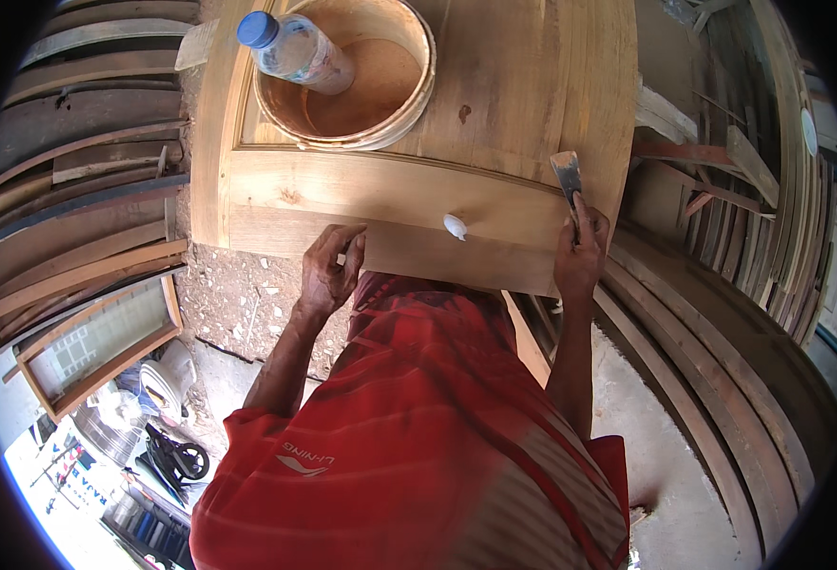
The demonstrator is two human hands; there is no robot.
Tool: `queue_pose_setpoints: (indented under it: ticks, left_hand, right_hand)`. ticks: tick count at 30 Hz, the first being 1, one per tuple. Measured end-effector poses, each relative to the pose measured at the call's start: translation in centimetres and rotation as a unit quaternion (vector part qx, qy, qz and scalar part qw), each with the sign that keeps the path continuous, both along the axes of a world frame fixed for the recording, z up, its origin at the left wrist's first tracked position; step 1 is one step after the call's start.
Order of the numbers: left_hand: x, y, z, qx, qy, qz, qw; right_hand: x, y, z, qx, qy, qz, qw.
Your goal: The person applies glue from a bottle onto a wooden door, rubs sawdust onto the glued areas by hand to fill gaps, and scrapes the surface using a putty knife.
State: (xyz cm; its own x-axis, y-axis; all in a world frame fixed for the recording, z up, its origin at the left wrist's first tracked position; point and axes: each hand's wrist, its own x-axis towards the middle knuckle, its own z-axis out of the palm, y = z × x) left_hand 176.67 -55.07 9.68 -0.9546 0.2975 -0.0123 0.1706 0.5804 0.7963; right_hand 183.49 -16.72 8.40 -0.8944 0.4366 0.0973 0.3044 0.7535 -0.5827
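My right hand (582, 249) is closed round the handle of a putty knife (566, 173), its flat, stained blade pointing away from me over the right side of a wooden panel door (523, 104). A small white dab of what looks like filler (455, 226) sits on the door's near rail, between my hands. Close to the door's near edge, left of the dab, is my left hand (331, 271). Its fingers are loosely bent, with a gap between thumb and forefinger and nothing visible in them.
On the door's far left stands a round bucket (418, 95) coated inside with brown residue. A clear plastic bottle (304, 59) with a blue cap leans in it. Wooden boards (86, 171) are stacked at left; long planks (703, 370) and more timber line the right.
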Motion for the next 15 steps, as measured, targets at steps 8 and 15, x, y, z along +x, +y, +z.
queue_pose_setpoints:
  ticks: [8, 15]
  left_hand:
    - [-2.2, -4.0, -2.9, -0.010, 0.032, 0.061, 0.998]
    - [-2.7, -4.4, -4.3, -0.045, 0.071, 0.075, 0.994]
  right_hand:
    - [-3.4, -3.4, 2.8, 0.024, -0.020, 0.041, 0.999]
    - [-4.4, -4.7, 3.3, 0.003, -0.036, 0.045, 0.998]
